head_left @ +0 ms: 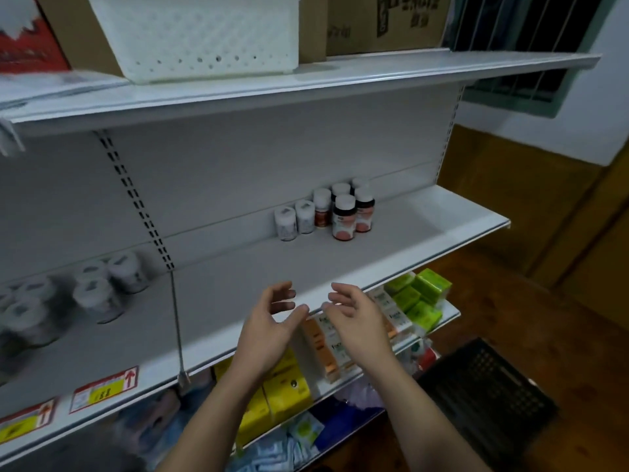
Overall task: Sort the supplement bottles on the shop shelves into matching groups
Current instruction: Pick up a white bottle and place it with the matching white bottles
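Middle shelf [425, 233], white.
- At 1 o'clock from the hands, against the back panel: dark bottles [343, 218], white-capped, orange-labelled, upright in a tight group.
- At that group's 9 o'clock, just beside it: two white bottles [295, 219], upright.
- At 9 o'clock, well apart: a left cluster [102, 287] of pale bottles, blurred.
- At 6 o'clock, over the shelf's front lip: left hand [272, 318] and right hand [354, 315], palms facing, fingers apart and loosely curled, gripping nothing.
- Below: yellow boxes [286, 393], green boxes [418, 294].
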### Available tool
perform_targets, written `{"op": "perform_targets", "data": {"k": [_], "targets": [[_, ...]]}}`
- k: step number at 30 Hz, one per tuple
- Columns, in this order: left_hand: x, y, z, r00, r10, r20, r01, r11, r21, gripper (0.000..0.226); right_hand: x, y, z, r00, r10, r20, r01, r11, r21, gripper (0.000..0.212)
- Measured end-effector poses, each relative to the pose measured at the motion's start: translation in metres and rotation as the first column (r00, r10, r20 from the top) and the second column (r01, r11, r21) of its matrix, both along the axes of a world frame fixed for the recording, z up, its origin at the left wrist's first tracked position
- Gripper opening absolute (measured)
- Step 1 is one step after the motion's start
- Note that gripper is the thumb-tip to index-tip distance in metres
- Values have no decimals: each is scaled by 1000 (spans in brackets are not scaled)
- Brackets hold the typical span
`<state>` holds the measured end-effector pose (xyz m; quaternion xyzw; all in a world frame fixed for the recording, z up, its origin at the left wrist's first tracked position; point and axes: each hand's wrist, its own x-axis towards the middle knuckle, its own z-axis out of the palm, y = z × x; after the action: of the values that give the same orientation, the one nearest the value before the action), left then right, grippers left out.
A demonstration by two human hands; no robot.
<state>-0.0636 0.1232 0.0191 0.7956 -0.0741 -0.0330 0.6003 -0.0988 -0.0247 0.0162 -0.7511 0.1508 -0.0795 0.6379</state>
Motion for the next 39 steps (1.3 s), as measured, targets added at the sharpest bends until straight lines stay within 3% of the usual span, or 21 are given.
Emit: {"op": "perform_targets", "data": {"k": [5, 12, 16, 23, 28, 39], "targets": [[72, -15, -18, 994, 80, -78, -85, 994, -64, 45, 90, -6, -7, 990, 90, -105, -92, 996, -18, 40], [179, -32, -43, 981, 136, -135, -130, 990, 53, 65, 210, -11, -24, 969, 155, -190, -179, 977, -117, 41], [222, -50, -42, 983, 132, -129, -126, 991, 55, 69, 255, -16, -30, 980, 161, -121, -171, 982, -77, 24], [259, -59, -48, 976, 141, -166, -131, 989, 67, 64, 291, -15, -42, 965, 245, -89, -251, 966, -60, 30], [235, -67, -40, 963, 237, -126, -225, 969, 105, 52, 268, -40, -30, 955, 297, 0, -296, 954, 37, 29], [48, -163, 26, 948, 317, -34, -317, 926, -207, 50, 113, -152, 30, 915, 379, 139, -402, 888, 223, 34]]}}
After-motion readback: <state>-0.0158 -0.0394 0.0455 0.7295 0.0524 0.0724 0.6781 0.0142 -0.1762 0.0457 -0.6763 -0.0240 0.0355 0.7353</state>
